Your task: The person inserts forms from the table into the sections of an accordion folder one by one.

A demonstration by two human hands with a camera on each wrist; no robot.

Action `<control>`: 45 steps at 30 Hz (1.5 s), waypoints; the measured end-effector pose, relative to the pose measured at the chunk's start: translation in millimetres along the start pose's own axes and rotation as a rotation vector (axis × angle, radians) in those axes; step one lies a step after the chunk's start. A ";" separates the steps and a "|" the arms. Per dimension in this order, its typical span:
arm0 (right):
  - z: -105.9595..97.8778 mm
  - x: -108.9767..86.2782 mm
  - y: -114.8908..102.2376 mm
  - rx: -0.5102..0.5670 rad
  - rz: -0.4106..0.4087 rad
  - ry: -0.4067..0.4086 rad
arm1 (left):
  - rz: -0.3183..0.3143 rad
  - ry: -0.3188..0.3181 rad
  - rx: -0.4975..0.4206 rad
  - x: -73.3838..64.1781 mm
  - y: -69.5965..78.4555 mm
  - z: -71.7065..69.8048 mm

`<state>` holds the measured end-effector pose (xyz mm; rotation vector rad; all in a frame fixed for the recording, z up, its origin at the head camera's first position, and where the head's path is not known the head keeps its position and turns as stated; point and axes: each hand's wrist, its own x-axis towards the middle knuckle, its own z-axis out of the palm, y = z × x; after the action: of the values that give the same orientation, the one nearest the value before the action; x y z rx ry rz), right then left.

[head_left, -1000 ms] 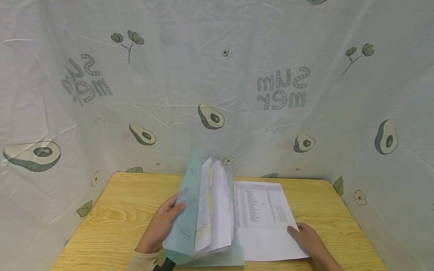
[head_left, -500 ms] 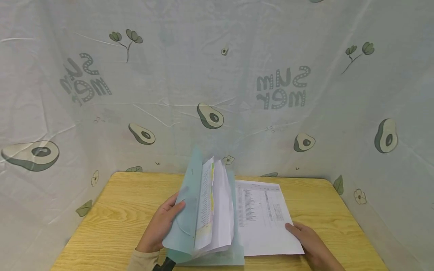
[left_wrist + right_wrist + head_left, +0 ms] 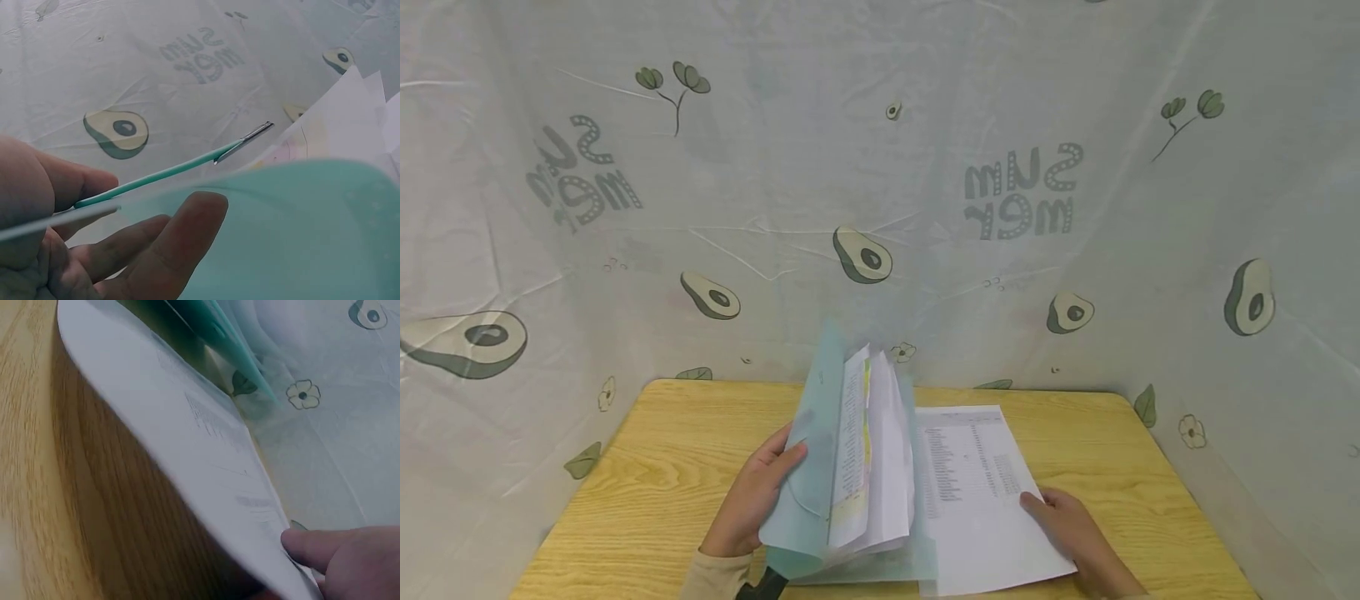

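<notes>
A pale blue-green plastic folder (image 3: 811, 492) stands half spread on the table, its left cover tilted up. My left hand (image 3: 756, 497) grips that cover by its left edge, thumb on the front face. Inside the folder leans a stack of white papers (image 3: 891, 475), one sheet with yellow marks along its edge. To the right, my right hand (image 3: 1067, 527) pinches the right edge of a printed sheet (image 3: 977, 533), thumb on top. The sheet's left edge overlaps the folder's right cover. In the right wrist view, the sheet (image 3: 156, 419) bows upward above the wood, with the thumb (image 3: 312, 549) at its edge.
The wooden table (image 3: 647, 467) has a back edge close to a hanging curtain (image 3: 775, 167) printed with avocados and lettering. The curtain also wraps the left and right sides. A metal clip strip (image 3: 244, 142) shows on the folder in the left wrist view.
My right hand has shifted slightly left with the printed sheet, whose left edge now lies over the folder's right cover. The left hand and the folder stay nearly still.
</notes>
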<state>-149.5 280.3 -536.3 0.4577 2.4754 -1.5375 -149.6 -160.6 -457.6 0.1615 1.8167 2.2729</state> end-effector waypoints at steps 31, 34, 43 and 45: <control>-55.2 -31.7 -20.3 -0.039 -0.036 0.286 | 0.006 0.012 -0.028 2.4 -3.5 0.8; -50.5 -34.1 -24.1 0.007 -0.033 0.302 | 0.003 0.018 -0.029 1.9 -3.1 1.6; -32.2 -43.5 -35.8 0.125 -0.081 0.318 | 0.006 0.012 -0.031 1.6 -3.1 2.3; -28.2 -44.2 -36.8 0.136 -0.097 0.306 | 0.007 0.016 -0.032 1.6 -2.9 3.1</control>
<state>-121.3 283.2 -478.8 0.6480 2.6608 -1.8026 -150.1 -156.7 -459.8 0.1444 1.7896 2.3129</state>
